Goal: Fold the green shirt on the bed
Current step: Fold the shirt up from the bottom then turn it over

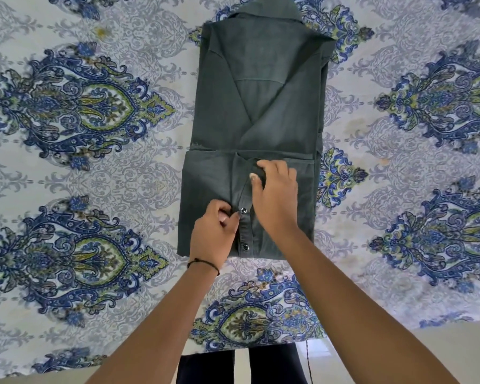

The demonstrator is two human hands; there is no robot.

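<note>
Gripping the green shirt (255, 106), left hand (214, 231) and right hand (275, 189) pinch its folded front.

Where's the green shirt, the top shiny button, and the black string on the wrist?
green shirt (261, 87), head view, on the flat panel below the collar.
top shiny button (243, 210), head view, on its metal centre.
black string (205, 263), head view, on the strand across the left wrist.

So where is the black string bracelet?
In the head view, lower centre, the thin black string bracelet circles the wrist just behind the left hand, which pinches the folded dark green fabric shirt.
</note>
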